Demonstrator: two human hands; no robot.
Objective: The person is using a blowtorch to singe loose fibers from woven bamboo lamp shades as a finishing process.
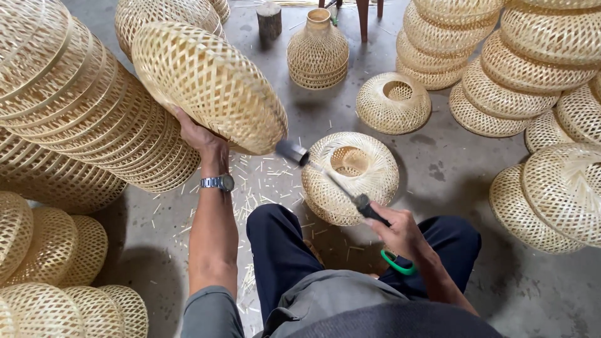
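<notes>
Left hand [199, 136] clasps woven bamboo shade [210, 84] at its rim — right hand [400, 233] fisted round small hammer [328, 178].

This is a craft workshop for woven bamboo wares. Stacks of nested woven shades [69, 106] lean at one side, more piles [501, 69] rise at the other, and single pieces [393, 102] sit about on the bare concrete floor [438, 169]. Bamboo trimmings [263, 181] litter the floor by the seated worker's knees.
</notes>
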